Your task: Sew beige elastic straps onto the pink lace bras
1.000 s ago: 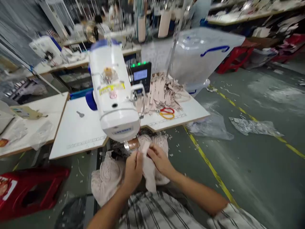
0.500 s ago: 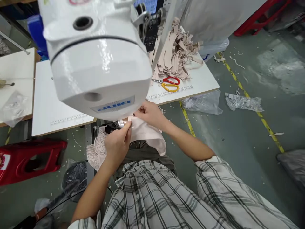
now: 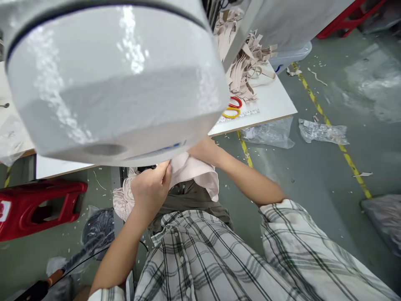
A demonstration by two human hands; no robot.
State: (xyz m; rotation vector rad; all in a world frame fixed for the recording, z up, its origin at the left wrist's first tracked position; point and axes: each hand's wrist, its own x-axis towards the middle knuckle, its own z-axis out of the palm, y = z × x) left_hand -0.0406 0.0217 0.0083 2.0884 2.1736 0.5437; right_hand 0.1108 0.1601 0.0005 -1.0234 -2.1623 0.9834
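Note:
A pale pink garment with a gathered lace part at its left hangs over my lap, below the sewing machine head. My left hand is closed on the garment's upper edge, with the thumb pressed on top and pointing toward the machine. My right hand is at the cloth's upper right; the cloth runs up to it. The machine's front hides its fingertips, which were pinched on the cloth a moment ago. Needle and presser foot are out of sight.
Beige fabric strips lie piled on the white table at right, by red-and-yellow-handled scissors partly behind the machine. A red stool stands at left. Plastic bags and scraps lie on the floor.
My view has come nearer the machine head, which looms larger and now covers my right fingers, the scissor blades and the metal part by the cloth. Both hands stay at the garment.

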